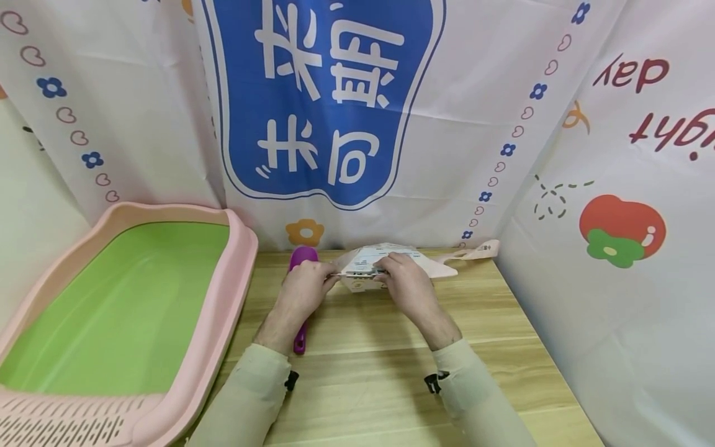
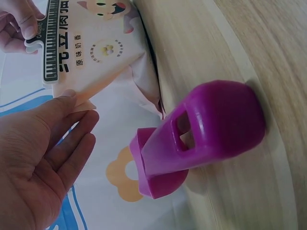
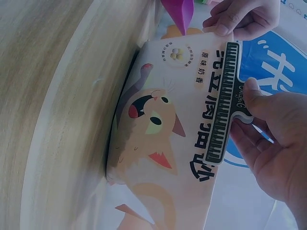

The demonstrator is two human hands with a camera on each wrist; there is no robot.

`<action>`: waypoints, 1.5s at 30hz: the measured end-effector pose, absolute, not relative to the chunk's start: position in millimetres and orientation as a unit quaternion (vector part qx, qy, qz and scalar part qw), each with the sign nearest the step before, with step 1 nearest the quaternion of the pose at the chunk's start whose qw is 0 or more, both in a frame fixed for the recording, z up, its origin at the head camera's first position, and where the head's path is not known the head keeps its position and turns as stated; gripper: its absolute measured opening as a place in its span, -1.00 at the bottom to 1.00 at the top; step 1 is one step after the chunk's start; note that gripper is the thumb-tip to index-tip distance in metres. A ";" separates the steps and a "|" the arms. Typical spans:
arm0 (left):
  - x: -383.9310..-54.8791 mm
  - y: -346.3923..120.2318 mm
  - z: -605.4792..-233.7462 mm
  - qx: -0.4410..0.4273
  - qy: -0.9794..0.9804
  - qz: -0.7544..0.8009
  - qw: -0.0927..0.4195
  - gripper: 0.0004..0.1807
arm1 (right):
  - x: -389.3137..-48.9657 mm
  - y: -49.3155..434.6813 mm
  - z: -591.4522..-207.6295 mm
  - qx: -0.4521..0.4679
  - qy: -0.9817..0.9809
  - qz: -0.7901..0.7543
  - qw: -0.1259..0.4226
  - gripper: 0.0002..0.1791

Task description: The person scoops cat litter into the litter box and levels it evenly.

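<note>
A pale pink cat litter bag (image 3: 144,124) with a cartoon cat stands at the back of the wooden table, against the curtain. Across its top edge sits a clip (image 3: 223,105) with a piano-key pattern. My right hand (image 1: 410,285) pinches the clip's handle between thumb and fingers. At the bag's upper corner, my left hand (image 1: 304,288) pinches the edge, its other fingers loosely bent, as the left wrist view shows. Just left of the bag lies a purple scoop (image 2: 225,120), partly hidden behind the left hand in the head view.
A large pink litter box (image 1: 246,248) with a green inside fills the left side. Behind the table hangs a printed white curtain (image 1: 475,74), and another printed sheet (image 1: 614,323) borders the right edge. A pale pink strip (image 1: 483,249) lies at the back right.
</note>
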State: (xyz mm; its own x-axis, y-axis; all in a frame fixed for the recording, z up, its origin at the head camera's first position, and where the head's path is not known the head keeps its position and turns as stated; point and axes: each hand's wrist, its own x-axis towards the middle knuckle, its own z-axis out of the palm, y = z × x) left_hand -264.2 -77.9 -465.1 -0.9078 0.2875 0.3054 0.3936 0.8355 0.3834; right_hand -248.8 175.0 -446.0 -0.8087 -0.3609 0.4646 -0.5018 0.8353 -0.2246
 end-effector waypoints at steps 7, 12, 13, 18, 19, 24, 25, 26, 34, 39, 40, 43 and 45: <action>-264.6 -78.0 -464.0 -0.177 -0.952 -0.225 0.111 -0.85 | -246.8 175.5 -446.0 0.231 -0.934 0.169 0.213 -0.77; -264.7 -77.7 -463.2 -0.179 -0.951 -0.226 0.108 -0.85 | -244.4 177.1 -444.0 0.229 -0.933 0.173 0.218 -0.77; -264.9 -77.7 -463.1 -0.178 -0.951 -0.227 0.107 -0.85 | -243.5 177.5 -442.7 0.228 -0.933 0.174 0.218 -0.77; -266.0 -77.8 -463.6 -0.177 -0.952 -0.226 0.104 -0.86 | -236.4 181.7 -431.2 0.220 -0.931 0.190 0.219 -0.77; -266.1 -77.8 -463.5 -0.177 -0.952 -0.226 0.104 -0.87 | -234.8 182.8 -428.8 0.219 -0.931 0.192 0.218 -0.76; -266.0 -78.2 -462.5 -0.175 -0.952 -0.227 0.103 -0.87 | -228.8 187.1 -421.2 0.222 -0.936 0.195 0.191 -0.71; -266.0 -78.3 -462.4 -0.175 -0.953 -0.227 0.102 -0.87 | -227.7 187.5 -420.8 0.223 -0.938 0.195 0.181 -0.71; -266.1 -78.4 -462.3 -0.174 -0.953 -0.227 0.101 -0.87 | -226.7 187.9 -420.7 0.224 -0.939 0.197 0.172 -0.70; -266.1 -78.4 -462.6 -0.178 -0.952 -0.229 0.100 -0.90 | -214.8 187.8 -425.7 0.232 -0.943 0.197 0.133 -0.72; -266.0 -78.8 -462.8 -0.180 -0.951 -0.231 0.102 -0.91 | -210.0 184.1 -433.3 0.243 -0.946 0.185 0.111 -0.75; -266.1 -78.9 -462.8 -0.179 -0.951 -0.232 0.102 -0.91 | -209.3 182.9 -435.6 0.247 -0.946 0.181 0.108 -0.76; -266.5 -79.0 -463.4 -0.178 -0.951 -0.232 0.101 -0.91 | -207.5 178.6 -442.6 0.263 -0.944 0.174 0.097 -0.79; -266.6 -78.9 -463.5 -0.179 -0.951 -0.230 0.100 -0.91 | -206.0 176.1 -446.5 0.277 -0.941 0.171 0.091 -0.80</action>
State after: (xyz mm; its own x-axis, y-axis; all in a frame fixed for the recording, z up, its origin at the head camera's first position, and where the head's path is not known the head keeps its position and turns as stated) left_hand -266.6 -78.9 -463.5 -0.9160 0.2945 0.2723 0.3863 0.8305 0.4013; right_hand -206.0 176.1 -446.5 -0.8296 -0.4913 0.2652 -0.5531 0.7879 -0.2707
